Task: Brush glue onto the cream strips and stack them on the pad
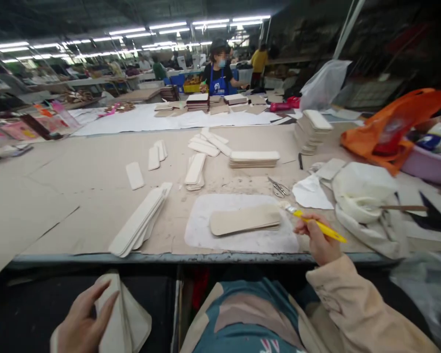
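My right hand (321, 240) is closed round the yellow handle of a paintbrush (318, 224); its bristles point left, close to the right end of a stack of beige strips (246, 219). Those strips, long with rounded corners, lie slightly fanned on a white sheet (198, 230) near the table's front edge. Below the table edge at lower left, my left hand (90, 314) grips a few off-white rounded panels (119, 314), thumb and fingers on their upper part. Left of the sheet, a fanned pile of long white strips (143, 218) reaches the table edge.
Scissors (278, 188) lie behind the brush. More white pieces (194, 171) and a neat stack (254, 159) sit mid-table. At right are a white cloth-covered container (367, 196), an orange bag (393, 127) and a purple basin (429, 164). A person in a blue apron (218, 78) stands across the table.
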A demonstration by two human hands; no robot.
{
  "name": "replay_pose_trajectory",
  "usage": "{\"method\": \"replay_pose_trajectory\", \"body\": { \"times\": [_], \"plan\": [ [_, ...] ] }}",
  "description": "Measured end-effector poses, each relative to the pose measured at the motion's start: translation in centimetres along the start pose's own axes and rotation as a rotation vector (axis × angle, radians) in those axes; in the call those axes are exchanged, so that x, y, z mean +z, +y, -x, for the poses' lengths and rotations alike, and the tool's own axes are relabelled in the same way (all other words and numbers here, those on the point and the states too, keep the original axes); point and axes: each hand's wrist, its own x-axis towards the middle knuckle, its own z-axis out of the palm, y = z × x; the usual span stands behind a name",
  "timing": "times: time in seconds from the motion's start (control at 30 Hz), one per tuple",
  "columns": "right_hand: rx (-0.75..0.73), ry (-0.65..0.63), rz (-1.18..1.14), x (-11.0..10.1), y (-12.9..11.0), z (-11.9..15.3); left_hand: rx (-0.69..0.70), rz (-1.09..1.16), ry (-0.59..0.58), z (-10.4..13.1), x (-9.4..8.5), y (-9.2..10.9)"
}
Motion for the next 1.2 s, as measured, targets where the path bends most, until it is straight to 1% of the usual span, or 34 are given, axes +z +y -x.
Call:
{"method": "replay_pose_trajectory", "body": {
  "times": [0.03,0.07,0.1,0.13,0.2,0.23,0.27,0.3,0.33,0.4,0.47,0.63,0.87,0.97,1.03,1.2],
  "plan": [
    [-0.020,-0.022,0.006,0.6,0.0,0.5,0.112,0.085,0.023,-0.5,1.7,2.3],
    [-0.031,-0.044,0.008,1.3,0.0,1.0,0.266,0.190,0.008,-0.8,3.5,5.1],
    [-0.031,-0.065,0.011,2.0,-0.2,1.4,0.401,0.276,-0.049,-1.2,5.3,8.2],
    [-0.024,-0.076,0.013,2.8,-0.4,1.8,0.505,0.342,-0.098,-1.7,7.1,11.4],
    [0.006,-0.088,0.029,4.3,-1.0,2.4,0.675,0.428,-0.212,-2.9,10.6,17.0],
    [0.025,-0.095,0.040,5.0,-1.3,2.7,0.728,0.441,-0.265,-3.6,12.2,19.2],
    [0.044,-0.103,0.047,5.8,-1.5,2.8,0.767,0.448,-0.320,-4.3,13.6,20.9],
    [0.062,-0.114,0.047,6.5,-1.7,2.9,0.788,0.448,-0.379,-4.9,14.8,22.1],
    [0.079,-0.128,0.038,7.2,-1.9,3.0,0.794,0.440,-0.440,-5.5,15.8,22.9],
    [0.113,-0.161,0.008,8.6,-2.0,3.1,0.781,0.421,-0.542,-6.4,17.2,23.5],
    [0.150,-0.197,-0.019,9.9,-1.9,3.2,0.756,0.417,-0.592,-7.0,18.0,23.5],
    [0.206,-0.320,-0.030,12.7,-1.4,3.1,0.717,0.468,-0.592,-7.3,18.3,23.3],
    [0.220,-0.417,0.081,16.0,-0.6,2.7,0.685,0.506,-0.567,-7.0,18.0,23.7],
    [0.215,-0.436,0.172,16.6,0.0,2.7,0.682,0.515,-0.553,-6.9,18.1,23.6],
    [0.209,-0.430,0.222,16.8,0.1,2.7,0.684,0.515,-0.548,-6.9,18.1,23.6],
    [0.189,-0.408,0.301,16.1,-0.1,2.3,0.691,0.521,-0.549,-7.0,18.3,23.6]
  ]
}}
